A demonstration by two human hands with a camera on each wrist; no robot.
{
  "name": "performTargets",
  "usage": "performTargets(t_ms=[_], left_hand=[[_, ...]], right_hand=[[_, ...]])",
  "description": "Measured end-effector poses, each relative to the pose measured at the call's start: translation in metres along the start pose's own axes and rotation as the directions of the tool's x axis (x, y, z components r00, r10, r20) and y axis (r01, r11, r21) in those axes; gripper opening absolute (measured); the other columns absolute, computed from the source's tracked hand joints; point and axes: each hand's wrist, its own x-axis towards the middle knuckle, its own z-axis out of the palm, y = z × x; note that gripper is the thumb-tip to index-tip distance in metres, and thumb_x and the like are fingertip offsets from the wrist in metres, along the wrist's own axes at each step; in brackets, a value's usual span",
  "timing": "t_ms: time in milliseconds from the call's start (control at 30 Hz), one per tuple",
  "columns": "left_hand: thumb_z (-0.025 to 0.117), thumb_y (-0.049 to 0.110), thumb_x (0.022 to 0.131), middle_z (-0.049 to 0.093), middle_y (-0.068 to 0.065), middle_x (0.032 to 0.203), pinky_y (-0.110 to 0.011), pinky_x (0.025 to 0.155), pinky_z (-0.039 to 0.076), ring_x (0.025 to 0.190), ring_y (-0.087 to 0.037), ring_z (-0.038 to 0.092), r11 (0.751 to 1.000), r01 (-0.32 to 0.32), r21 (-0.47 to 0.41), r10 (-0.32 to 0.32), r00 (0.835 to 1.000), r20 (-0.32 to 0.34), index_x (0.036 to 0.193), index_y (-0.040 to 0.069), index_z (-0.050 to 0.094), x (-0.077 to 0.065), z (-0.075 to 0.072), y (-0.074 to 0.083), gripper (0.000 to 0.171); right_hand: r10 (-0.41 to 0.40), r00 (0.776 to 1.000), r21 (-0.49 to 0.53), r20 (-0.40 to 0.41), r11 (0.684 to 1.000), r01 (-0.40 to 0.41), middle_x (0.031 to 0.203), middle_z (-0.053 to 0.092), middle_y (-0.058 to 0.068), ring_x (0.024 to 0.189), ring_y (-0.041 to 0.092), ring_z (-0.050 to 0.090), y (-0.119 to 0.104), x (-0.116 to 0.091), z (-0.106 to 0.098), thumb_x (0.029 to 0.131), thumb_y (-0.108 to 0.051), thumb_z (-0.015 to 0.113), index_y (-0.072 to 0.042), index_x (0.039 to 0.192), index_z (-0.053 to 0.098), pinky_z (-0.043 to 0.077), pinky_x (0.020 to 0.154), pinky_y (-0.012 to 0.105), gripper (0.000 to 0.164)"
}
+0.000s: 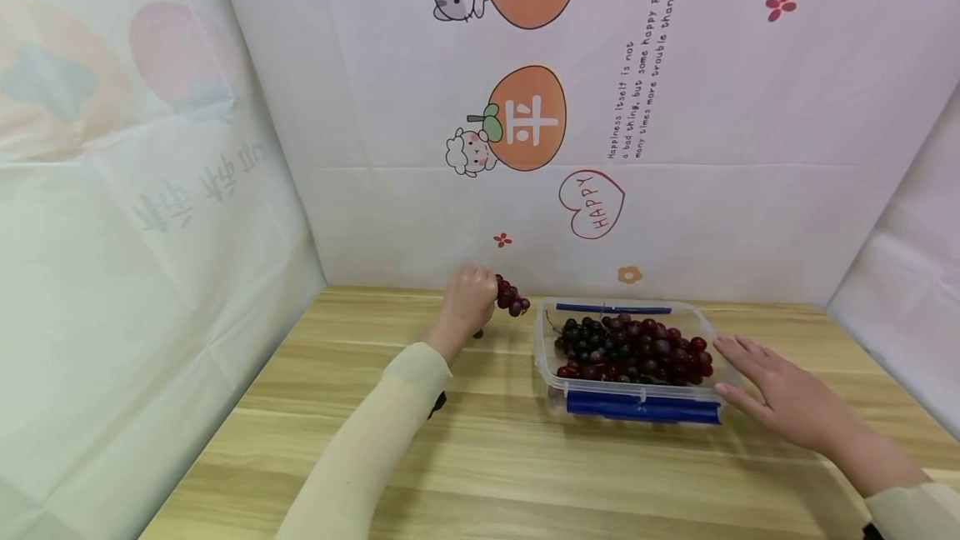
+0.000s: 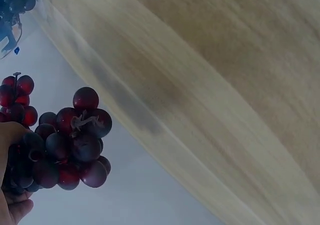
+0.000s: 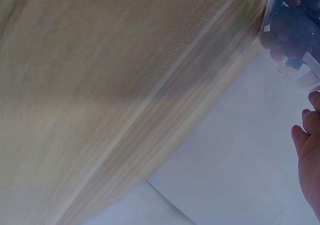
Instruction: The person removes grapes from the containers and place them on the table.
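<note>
My left hand [image 1: 470, 300] grips a bunch of dark red grapes [image 1: 510, 297] left of the container, over the back part of the table. In the left wrist view the bunch [image 2: 75, 147] spills out past the fingers, a stem end showing among the grapes. A clear plastic container [image 1: 551, 373] with blue side clips stands on the table, holding red grapes [image 1: 660, 348] and a darker, nearly black bunch [image 1: 583, 338]. My right hand [image 1: 787, 390] lies with extended fingers at the container's right side, fingertips right at its rim.
The wooden table [image 1: 480, 473] ends at a white printed cloth [image 1: 375, 190] hanging behind it. More white cloth hangs on the left [image 1: 150, 273] and right [image 1: 892, 257] sides. A blue clip [image 1: 645, 408] juts out along the container's front.
</note>
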Motion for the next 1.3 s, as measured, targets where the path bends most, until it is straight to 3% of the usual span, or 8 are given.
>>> performTargets(t_ms=[400,800,1033,1300], left_hand=[[0.067,0.01,0.083,0.065,-0.004,0.072,-0.032,0.073,0.049,0.067,-0.019,0.06,0.999,-0.005,0.034,0.002,0.995,0.096,0.077,0.006,0.07,-0.002,0.019,0.008,0.008],[0.071,0.01,0.084,0.067,-0.005,0.077,-0.034,0.076,0.052,0.071,-0.019,0.063,0.999,-0.003,0.051,-0.002,0.995,0.104,0.083,0.005,0.073,-0.002,0.029,0.016,0.006],[0.068,0.009,0.086,0.069,-0.006,0.084,-0.035,0.079,0.052,0.076,-0.021,0.064,0.998,-0.024,0.054,0.014,0.981,0.194,0.09,0.005,0.073,0.001,0.031,0.021,0.008],[0.066,0.01,0.09,0.068,-0.006,0.09,-0.034,0.085,0.051,0.085,-0.021,0.064,0.999,-0.004,0.039,-0.005,0.97,0.243,0.096,0.005,0.073,0.002,0.034,0.024,0.01]], right_hand=[[-0.006,1.0,-0.004,-0.02,1.0,0.006,0.146,0.031,0.034,0.128,0.057,0.033,0.0,-0.001,0.001,0.097,-0.038,0.059,-0.007,0.153,0.03,0.03,0.095,0.071,0.071],[-0.024,0.999,-0.016,-0.036,1.0,0.023,0.146,0.031,0.034,0.128,0.056,0.033,0.003,-0.001,0.004,0.096,-0.037,0.06,-0.01,0.154,0.026,0.03,0.095,0.071,0.072],[-0.017,0.999,-0.014,-0.047,1.0,0.016,0.146,0.031,0.034,0.127,0.056,0.034,0.002,-0.002,0.004,0.096,-0.038,0.06,-0.011,0.154,0.028,0.031,0.094,0.071,0.071],[-0.015,0.999,-0.002,-0.033,1.0,0.014,0.147,0.03,0.034,0.128,0.056,0.032,0.002,-0.002,0.003,0.097,-0.037,0.059,-0.01,0.154,0.026,0.029,0.095,0.071,0.071]])
